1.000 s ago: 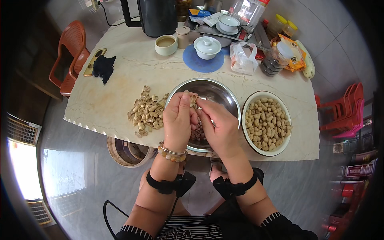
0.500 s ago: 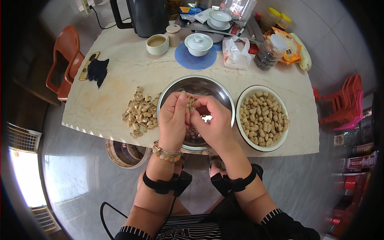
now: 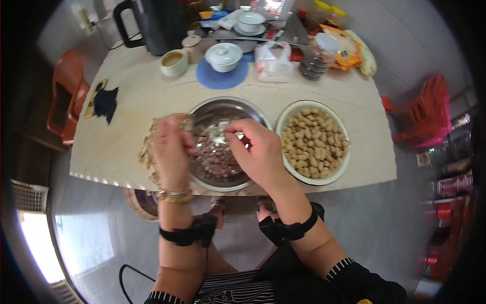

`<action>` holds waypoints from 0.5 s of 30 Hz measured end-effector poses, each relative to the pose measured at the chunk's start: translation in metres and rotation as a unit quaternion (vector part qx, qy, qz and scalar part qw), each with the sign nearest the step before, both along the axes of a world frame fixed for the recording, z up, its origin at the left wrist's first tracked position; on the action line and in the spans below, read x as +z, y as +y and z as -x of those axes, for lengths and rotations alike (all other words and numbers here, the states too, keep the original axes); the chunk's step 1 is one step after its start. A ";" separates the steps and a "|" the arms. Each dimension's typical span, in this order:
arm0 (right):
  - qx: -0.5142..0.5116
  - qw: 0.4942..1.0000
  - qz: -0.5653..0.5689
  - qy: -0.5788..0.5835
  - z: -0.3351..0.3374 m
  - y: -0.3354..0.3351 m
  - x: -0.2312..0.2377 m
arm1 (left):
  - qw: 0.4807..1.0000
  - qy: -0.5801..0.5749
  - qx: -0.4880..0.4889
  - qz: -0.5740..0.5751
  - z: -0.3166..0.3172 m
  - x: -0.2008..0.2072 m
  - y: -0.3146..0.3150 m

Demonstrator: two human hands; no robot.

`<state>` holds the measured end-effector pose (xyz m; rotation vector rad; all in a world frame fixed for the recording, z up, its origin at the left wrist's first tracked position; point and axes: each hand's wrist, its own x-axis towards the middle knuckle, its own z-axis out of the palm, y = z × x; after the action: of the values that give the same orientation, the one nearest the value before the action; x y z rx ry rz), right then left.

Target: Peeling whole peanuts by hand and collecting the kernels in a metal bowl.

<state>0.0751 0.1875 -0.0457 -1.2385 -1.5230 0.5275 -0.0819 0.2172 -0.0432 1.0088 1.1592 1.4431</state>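
Note:
My left hand [image 3: 172, 147], blurred by motion, is over the left rim of the steel bowl [image 3: 255, 107], beside a pile of peanut shells [image 3: 147, 152]. A bit of peanut shell [image 3: 188, 123] shows at its fingertips. Over the bowl's right side, my right hand [image 3: 260, 154] has thumb and forefinger curled together in a pinch; whatever is between them is too small to make out. Shelled reddish peanuts [image 3: 217, 154] lie in the bowl. Just right of it stands a white basin [image 3: 346, 164] full of unshelled peanuts [image 3: 316, 144].
Behind the bowl, a lidded white cup [image 3: 223, 55] rests on a blue mat [image 3: 220, 81]. A beige cup [image 3: 174, 63], black kettle [image 3: 159, 28], plastic bag [image 3: 273, 63] and jar [image 3: 319, 55] line the back. A dark cloth [image 3: 105, 104] lies left; a bucket [image 3: 139, 202] stands below the table edge.
My hands have parted: the left moved left toward the shell pile with the shell, while the right stayed over the bowl. The shelled peanuts now show more fully. The whole view has shifted slightly.

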 end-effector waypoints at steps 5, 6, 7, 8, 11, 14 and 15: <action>-0.058 0.994 0.068 -0.066 -0.039 -0.006 0.027 | 0.987 0.087 0.129 -0.030 0.048 -0.017 0.017; -0.089 0.985 0.114 -0.099 -0.051 -0.009 0.033 | 0.979 0.124 0.158 -0.024 0.052 -0.021 0.020; -0.118 0.971 0.160 -0.131 -0.063 -0.012 0.037 | 0.980 0.121 0.156 -0.024 0.058 -0.025 0.022; -0.121 0.971 0.159 -0.135 -0.074 -0.015 0.039 | 0.968 0.197 0.152 -0.020 0.064 -0.029 0.023; -0.190 0.937 0.224 -0.191 -0.104 -0.020 0.034 | 0.937 0.307 0.167 -0.005 0.054 -0.021 0.017; -0.230 0.887 0.277 -0.288 -0.121 -0.019 0.018 | 0.934 0.307 0.184 -0.018 0.047 -0.015 0.014; -0.226 0.887 0.278 -0.290 -0.124 -0.019 0.014 | 0.945 0.269 0.181 -0.044 0.046 -0.014 0.014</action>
<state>0.1992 0.1685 -0.0317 -2.2896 -1.5179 0.2914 -0.1284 0.2311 -0.0576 1.3563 1.7591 1.5589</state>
